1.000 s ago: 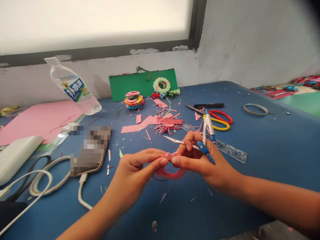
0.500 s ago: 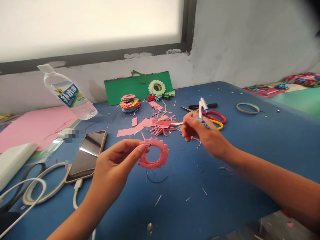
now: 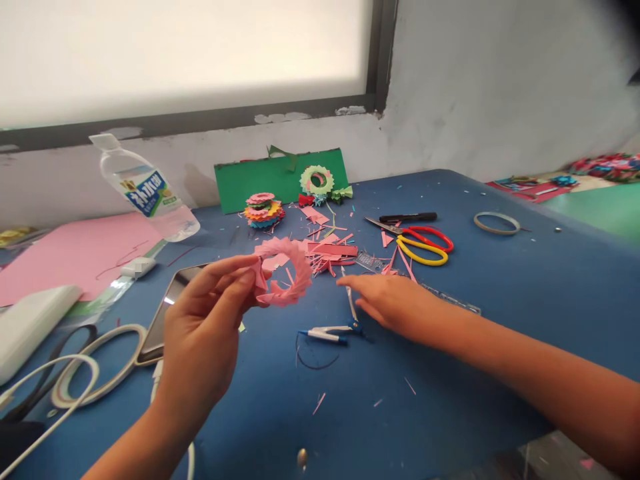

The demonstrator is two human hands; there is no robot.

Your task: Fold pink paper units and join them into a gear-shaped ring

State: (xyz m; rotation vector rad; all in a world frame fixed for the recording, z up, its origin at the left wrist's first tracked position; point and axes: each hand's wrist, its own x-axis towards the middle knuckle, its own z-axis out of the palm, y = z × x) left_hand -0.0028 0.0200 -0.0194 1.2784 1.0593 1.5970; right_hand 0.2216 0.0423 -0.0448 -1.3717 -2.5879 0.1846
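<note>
A pink folded-paper ring point(image 3: 300, 273) is pinched at its left edge between the thumb and fingers of my left hand point(image 3: 210, 307), raised above the table. It is tilted, and its left part is partly covered by my fingers. My right hand point(image 3: 395, 300) is low over the table with its index finger stretched out and nothing visible in it. Just left of its fingertips lies a white and blue drawing compass point(image 3: 327, 332), legs spread on the blue table. Pink paper scraps and strips point(image 3: 333, 250) are heaped behind both hands.
Scissors point(image 3: 425, 250) with red and yellow handles lie beside a black pen point(image 3: 407, 217). Stacked paper rings point(image 3: 263, 210) stand before a green board point(image 3: 240, 187). A water bottle point(image 3: 150, 190), phone point(image 3: 167, 313), tape roll point(image 3: 63, 393) and cable are left; another ring-shaped roll point(image 3: 496, 223) is right.
The compass has left my right hand and now lies on the table. My right hand has come down and nearer. My left hand has moved the pink ring left and up, turning it.
</note>
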